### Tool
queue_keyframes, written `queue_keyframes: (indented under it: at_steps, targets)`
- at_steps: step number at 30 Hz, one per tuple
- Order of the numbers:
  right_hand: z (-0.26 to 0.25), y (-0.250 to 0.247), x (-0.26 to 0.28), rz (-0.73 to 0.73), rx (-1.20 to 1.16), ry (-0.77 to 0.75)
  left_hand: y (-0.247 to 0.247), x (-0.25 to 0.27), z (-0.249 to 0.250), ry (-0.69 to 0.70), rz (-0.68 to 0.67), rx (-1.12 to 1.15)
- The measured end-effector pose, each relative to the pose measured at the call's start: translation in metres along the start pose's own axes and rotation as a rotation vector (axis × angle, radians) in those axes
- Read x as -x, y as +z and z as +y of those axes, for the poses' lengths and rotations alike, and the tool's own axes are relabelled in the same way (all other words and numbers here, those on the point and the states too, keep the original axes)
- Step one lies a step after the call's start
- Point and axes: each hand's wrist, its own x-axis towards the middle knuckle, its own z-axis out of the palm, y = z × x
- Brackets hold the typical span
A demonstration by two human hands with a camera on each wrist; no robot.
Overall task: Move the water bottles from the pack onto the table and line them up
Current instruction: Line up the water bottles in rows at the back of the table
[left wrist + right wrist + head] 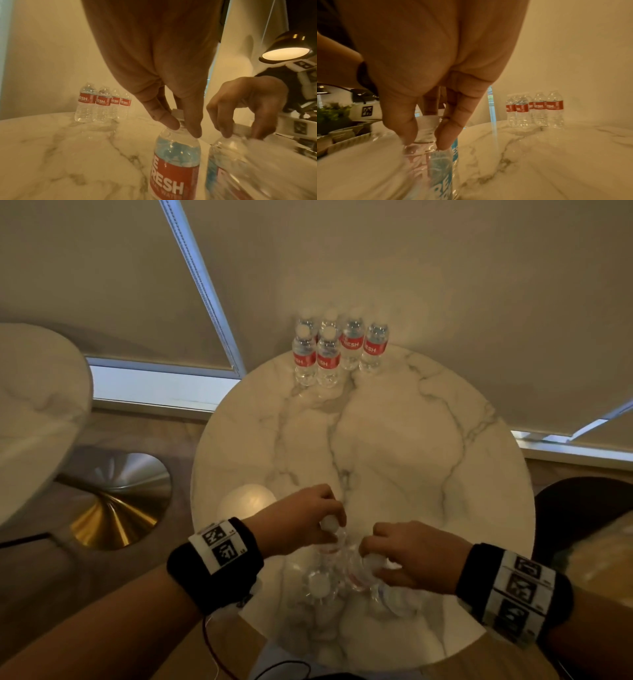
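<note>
Now both hands (346,539) pinch 2 bottles' (175,161) necks.

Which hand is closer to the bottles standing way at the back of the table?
Left. The left hand is a bit nearer the standing bottles; the right hand sits closer to the person.

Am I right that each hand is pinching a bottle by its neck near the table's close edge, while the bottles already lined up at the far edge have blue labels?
Not quite: the labels are red, not blue, as the head view shows on the lined-up bottles. The rest holds: the left hand and right hand each pinch a bottle's neck near the marble table's close edge.
</note>
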Motion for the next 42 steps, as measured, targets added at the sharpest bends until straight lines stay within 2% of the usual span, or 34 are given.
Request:
queue_keyframes:
  at_steps: [8, 19, 25, 31, 39, 42]
  targets:
    - [0.065, -0.091, -0.029, 0.186, 0.015, 0.226, -0.078, -0.079, -0.022, -0.052, 0.110, -0.021]
    - [0.193, -0.204, -0.129, 0.315, 0.174, 0.426, -0.168, -0.234, -0.062, -0.003, 0.207, -0.165]
    - [0.234, -0.221, -0.165, 0.345, 0.150, 0.498, -0.191, -0.274, -0.086, -0.044, 0.228, -0.231]
    - [0.247, -0.223, -0.187, 0.368, 0.157, 0.507, -0.201, -0.291, -0.105, -0.086, 0.225, -0.237]
    - [0.250, -0.220, -0.181, 0.423, 0.034, 0.509, -0.196, -0.298, -0.107, -0.139, 0.275, -0.252]
    - [0.239, -0.218, -0.165, 0.425, -0.015, 0.559, -0.195, -0.287, -0.105, -0.153, 0.326, -0.220]
